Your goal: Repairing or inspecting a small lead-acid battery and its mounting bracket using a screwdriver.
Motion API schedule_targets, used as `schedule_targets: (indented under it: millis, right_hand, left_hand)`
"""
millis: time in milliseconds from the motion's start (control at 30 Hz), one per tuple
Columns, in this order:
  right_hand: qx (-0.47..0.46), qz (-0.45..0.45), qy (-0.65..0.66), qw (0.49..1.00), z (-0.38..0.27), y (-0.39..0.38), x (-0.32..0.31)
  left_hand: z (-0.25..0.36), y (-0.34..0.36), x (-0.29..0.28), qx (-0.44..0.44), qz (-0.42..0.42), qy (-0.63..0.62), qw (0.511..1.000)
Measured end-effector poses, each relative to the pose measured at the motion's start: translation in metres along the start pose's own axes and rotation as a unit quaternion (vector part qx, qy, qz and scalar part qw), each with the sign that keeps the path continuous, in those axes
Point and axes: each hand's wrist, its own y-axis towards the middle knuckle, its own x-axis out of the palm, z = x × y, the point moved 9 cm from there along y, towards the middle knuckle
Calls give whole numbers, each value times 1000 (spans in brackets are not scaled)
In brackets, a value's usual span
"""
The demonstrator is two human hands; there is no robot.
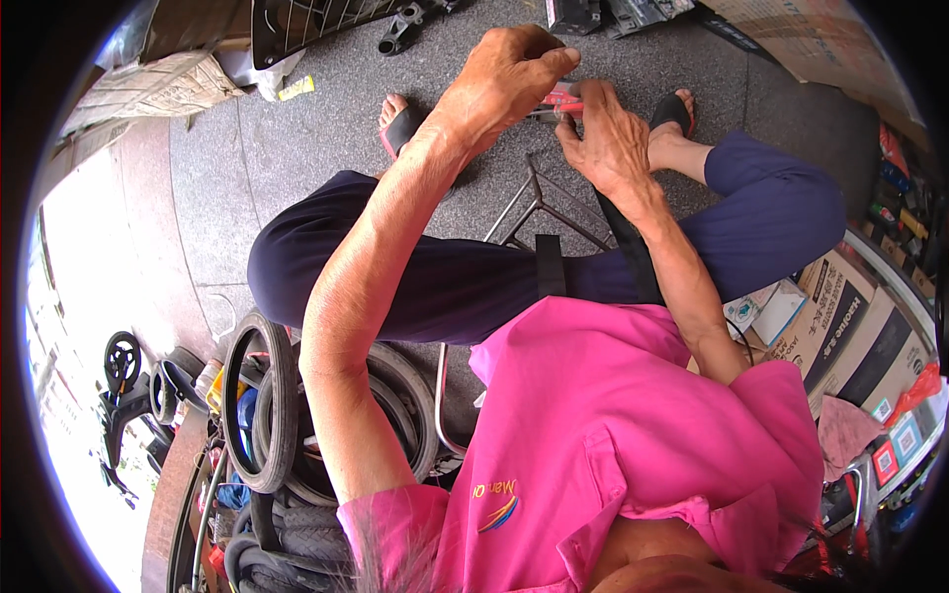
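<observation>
right hand (615, 146) has fingers and thumb bent around a red-handled tool (561, 97), which sits between the two hands, its metal part showing toward the left. left hand (502, 87) is mostly curled, thumb near forefinger; whether it pinches anything, i cannot tell. navy trousers (766, 203) are spread wide, seemingly leaving room for close handwork above the grey floor (287, 148); tyres (284, 415) lie piled leftward, perhaps for easy reach.

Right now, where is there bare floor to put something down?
Bare floor lies between the left foot and the upper-left cardboard, with a smaller patch beyond the right foot. Crowded: tyres lower left, boxes at right, and around the red item at the right hand.
</observation>
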Motion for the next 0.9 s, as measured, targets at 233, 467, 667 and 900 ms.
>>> schedule_targets:
  millis: [233, 467, 667, 900]
  right_hand:
    - [150, -209, -38, 966, 18, -4, 21]
    - [33, -38, 5, 999, 4, 0, 4]
    - [82, -132, -28, 987, 14, -3, 16]
    - [34, -21, -10, 999, 6, -4, 3]
  left_hand:
    - [-5, 2, -1, 15, -2, -12, 1000]
    - [-2, 3, 0, 21, -7, -3, 1000]
    - [-3, 3, -1, 30, -3, 6, 1000]
    - [1, 3, 0, 48, -1, 10, 999]
